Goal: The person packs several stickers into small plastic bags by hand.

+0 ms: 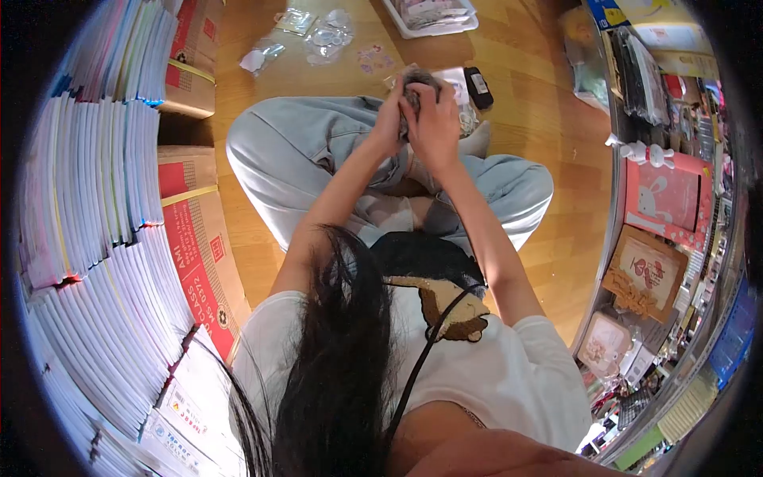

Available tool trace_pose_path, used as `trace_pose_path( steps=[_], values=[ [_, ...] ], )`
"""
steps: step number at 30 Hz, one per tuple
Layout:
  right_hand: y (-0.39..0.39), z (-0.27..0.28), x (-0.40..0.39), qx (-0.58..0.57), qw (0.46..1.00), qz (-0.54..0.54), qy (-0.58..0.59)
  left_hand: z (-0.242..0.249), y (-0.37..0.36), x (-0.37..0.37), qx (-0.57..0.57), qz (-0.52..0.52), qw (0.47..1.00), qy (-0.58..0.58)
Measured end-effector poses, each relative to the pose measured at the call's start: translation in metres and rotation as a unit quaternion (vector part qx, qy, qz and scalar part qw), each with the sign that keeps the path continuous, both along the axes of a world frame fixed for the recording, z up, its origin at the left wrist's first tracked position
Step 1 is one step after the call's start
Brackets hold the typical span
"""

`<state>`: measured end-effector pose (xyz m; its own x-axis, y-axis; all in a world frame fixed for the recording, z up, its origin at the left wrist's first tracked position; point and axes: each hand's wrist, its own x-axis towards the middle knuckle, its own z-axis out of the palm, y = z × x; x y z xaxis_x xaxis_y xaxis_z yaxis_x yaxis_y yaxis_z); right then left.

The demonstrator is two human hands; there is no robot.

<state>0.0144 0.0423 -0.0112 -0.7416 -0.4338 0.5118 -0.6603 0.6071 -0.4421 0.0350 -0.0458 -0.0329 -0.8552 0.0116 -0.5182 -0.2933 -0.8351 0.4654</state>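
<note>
Both hands are closed around a small dark grey bundle (419, 78), held above my crossed legs. My left hand (388, 121) wraps it from the left side, and my right hand (435, 119) lies over its right side with the fingers curled. What kind of thing the bundle is cannot be made out, as the fingers cover much of it. Just right of my right hand, a black oblong object (478, 87) lies on the floor. Beside it is a white sheet (456, 77), and clear plastic packaging (467, 119) sits near my foot.
Clear plastic packets (328, 36) and small stickers (375, 59) lie on the wooden floor ahead. A white tray (433, 32) with packets stands beyond. Stacked notebooks (87, 175) and cardboard boxes (199, 246) line the left. Crowded shelves (608, 191) flank the right.
</note>
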Motion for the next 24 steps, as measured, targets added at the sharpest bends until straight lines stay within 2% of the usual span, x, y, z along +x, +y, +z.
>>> trace_pose_path(
  steps=[1,4,7,10,11,14,15,17,20,24],
  values=[
    [-0.003,-0.005,-0.004,0.069,0.996,-0.012,0.055,-0.003,0.006,0.001,0.024,0.032,0.999,0.030],
    [-0.005,-0.020,-0.019,0.091,0.990,-0.038,0.103,-0.009,0.017,-0.006,-0.001,0.094,0.995,0.036],
    [-0.007,-0.022,-0.035,0.078,0.986,-0.143,0.045,-0.055,0.020,-0.011,-0.132,0.057,0.985,0.091],
    [0.004,-0.031,-0.062,-0.068,0.964,-0.234,-0.107,-0.058,0.023,-0.002,-0.260,0.036,0.956,0.131],
    [0.008,-0.037,-0.060,-0.110,0.973,-0.182,-0.094,-0.055,0.023,-0.004,-0.258,0.039,0.955,0.140],
    [-0.002,-0.042,-0.013,-0.116,0.992,-0.023,-0.031,-0.031,0.022,-0.011,-0.115,0.114,0.983,0.091],
    [-0.002,-0.042,-0.010,-0.100,0.994,-0.019,-0.045,-0.041,0.011,-0.009,-0.103,0.084,0.983,0.124],
    [-0.003,-0.041,-0.009,-0.073,0.995,-0.014,-0.069,-0.053,0.019,-0.007,-0.099,0.101,0.981,0.135],
    [-0.002,-0.033,-0.031,0.005,0.996,-0.083,-0.039,-0.047,0.024,-0.005,-0.139,0.104,0.972,0.158],
    [0.000,-0.057,-0.059,-0.090,0.977,-0.175,-0.079,-0.034,0.031,0.005,-0.207,0.083,0.966,0.128]
  ],
)
